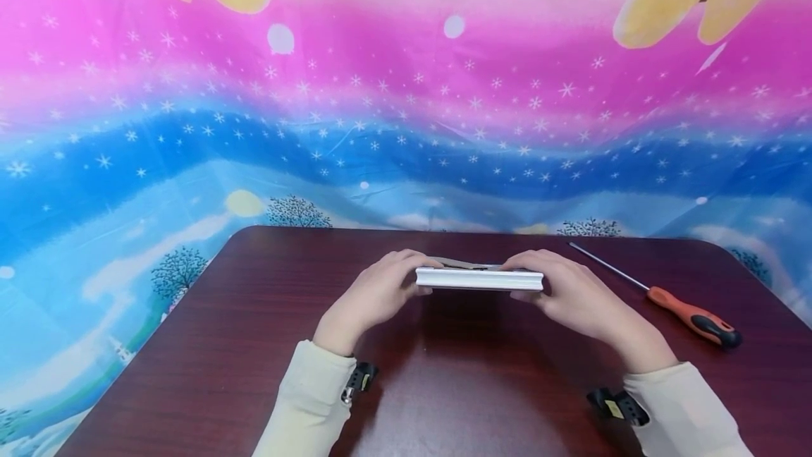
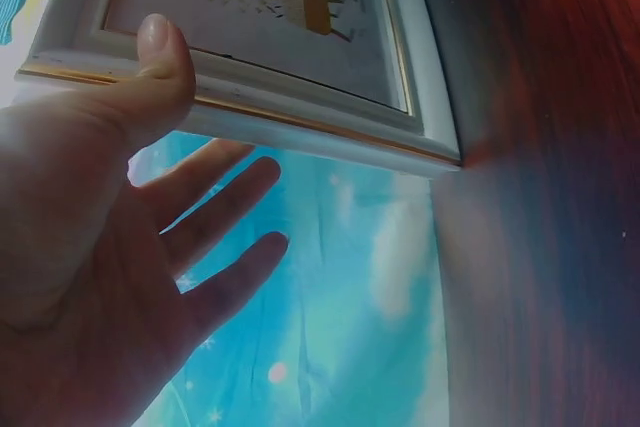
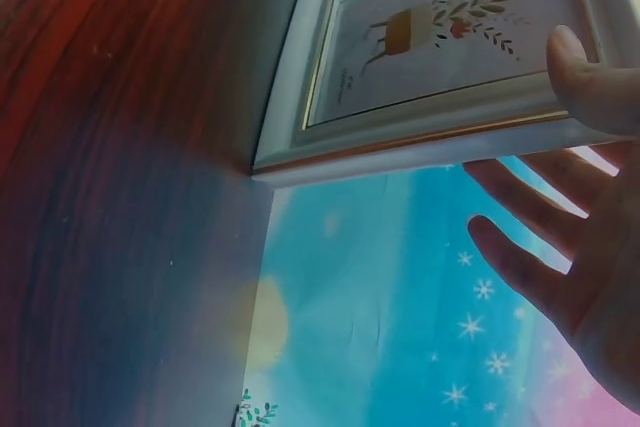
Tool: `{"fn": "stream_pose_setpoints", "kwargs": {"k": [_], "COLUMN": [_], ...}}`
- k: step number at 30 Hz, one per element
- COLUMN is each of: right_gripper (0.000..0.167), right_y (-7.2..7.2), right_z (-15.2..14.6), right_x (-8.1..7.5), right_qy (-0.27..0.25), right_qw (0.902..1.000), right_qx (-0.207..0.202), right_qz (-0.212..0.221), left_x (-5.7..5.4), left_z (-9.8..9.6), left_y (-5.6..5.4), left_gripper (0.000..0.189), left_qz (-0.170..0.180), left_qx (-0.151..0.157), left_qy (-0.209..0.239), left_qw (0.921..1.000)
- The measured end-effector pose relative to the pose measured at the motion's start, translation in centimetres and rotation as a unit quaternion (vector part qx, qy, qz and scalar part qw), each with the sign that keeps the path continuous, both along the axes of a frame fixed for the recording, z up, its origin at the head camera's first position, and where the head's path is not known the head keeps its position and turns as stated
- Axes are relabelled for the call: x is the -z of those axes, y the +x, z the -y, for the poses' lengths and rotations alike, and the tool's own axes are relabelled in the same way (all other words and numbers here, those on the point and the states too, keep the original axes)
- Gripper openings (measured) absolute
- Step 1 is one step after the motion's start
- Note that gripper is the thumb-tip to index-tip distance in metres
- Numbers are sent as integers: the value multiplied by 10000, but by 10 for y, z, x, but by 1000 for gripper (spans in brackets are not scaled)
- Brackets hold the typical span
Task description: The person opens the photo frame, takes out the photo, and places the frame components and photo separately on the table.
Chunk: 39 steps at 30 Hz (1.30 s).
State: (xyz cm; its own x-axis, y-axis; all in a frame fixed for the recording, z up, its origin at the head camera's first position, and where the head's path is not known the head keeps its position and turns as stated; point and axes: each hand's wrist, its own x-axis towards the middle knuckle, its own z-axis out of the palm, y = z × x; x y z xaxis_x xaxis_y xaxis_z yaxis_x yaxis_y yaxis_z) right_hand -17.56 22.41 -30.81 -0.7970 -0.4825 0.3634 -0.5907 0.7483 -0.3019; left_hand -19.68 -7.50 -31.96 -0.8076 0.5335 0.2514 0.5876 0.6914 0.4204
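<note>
A white picture frame (image 1: 478,279) with thin gold trim is between my two hands, its top edge towards the head view. In the left wrist view its glazed front shows a print (image 2: 310,12) of a deer-like figure with leaves and flowers. My left hand (image 1: 383,284) grips one side, thumb on the front and fingers behind. On the other side my right hand (image 1: 574,291) holds it likewise, thumb over the border in the right wrist view. A thin grey piece (image 1: 463,264) sticks out behind the top edge. Whether the lower edge touches the table is hard to tell.
An orange and black screwdriver (image 1: 688,312) lies on the dark red-brown table (image 1: 254,372) to the right, its shaft pointing away. Behind the table hangs a colourful snowflake-patterned cloth (image 1: 406,111). Black straps with devices (image 1: 615,407) sit at both wrists.
</note>
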Motion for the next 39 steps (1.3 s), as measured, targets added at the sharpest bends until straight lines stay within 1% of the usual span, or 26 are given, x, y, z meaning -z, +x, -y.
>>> {"fn": "stream_pose_setpoints", "kwargs": {"k": [4, 7, 11, 14, 19, 23, 29, 32, 39], "right_gripper": [41, 40, 37, 35, 30, 28, 27, 28, 29], "right_y": [1, 2, 3, 4, 4, 4, 3, 5, 8], "right_z": [-1, -3, -4, -4, -5, -7, -7, -7, -9], "right_x": [-2, -4, -6, -7, -8, -9, -8, -9, -13], "right_qy": [-60, -99, -183, -243, -438, -565, -621, -668, -906], "right_qw": [9999, 9999, 9998, 9997, 9988, 9978, 9977, 9974, 9941], "right_qx": [47, 52, 34, 38, 87, 60, 1, 26, -70], "right_qz": [81, 16, -52, -45, 180, 342, 256, 262, 586], "left_x": [-1, -1, -3, -5, -7, -6, -1, 1, 3], "left_z": [-1, -2, -5, -5, -6, -6, -3, -2, -1], "left_y": [0, 0, 0, 1, 3, 3, 2, 1, 0], "left_gripper": [37, 35, 31, 33, 39, 40, 42, 43, 41], "left_qz": [257, 382, 404, 430, 444, 537, 536, 516, 673], "left_qx": [251, 346, 352, 305, 235, 124, 53, 124, 425], "left_qy": [409, 558, 571, 547, 561, 608, 700, 779, 1042], "left_qw": [9985, 9971, 9969, 9971, 9972, 9966, 9961, 9955, 9914]}}
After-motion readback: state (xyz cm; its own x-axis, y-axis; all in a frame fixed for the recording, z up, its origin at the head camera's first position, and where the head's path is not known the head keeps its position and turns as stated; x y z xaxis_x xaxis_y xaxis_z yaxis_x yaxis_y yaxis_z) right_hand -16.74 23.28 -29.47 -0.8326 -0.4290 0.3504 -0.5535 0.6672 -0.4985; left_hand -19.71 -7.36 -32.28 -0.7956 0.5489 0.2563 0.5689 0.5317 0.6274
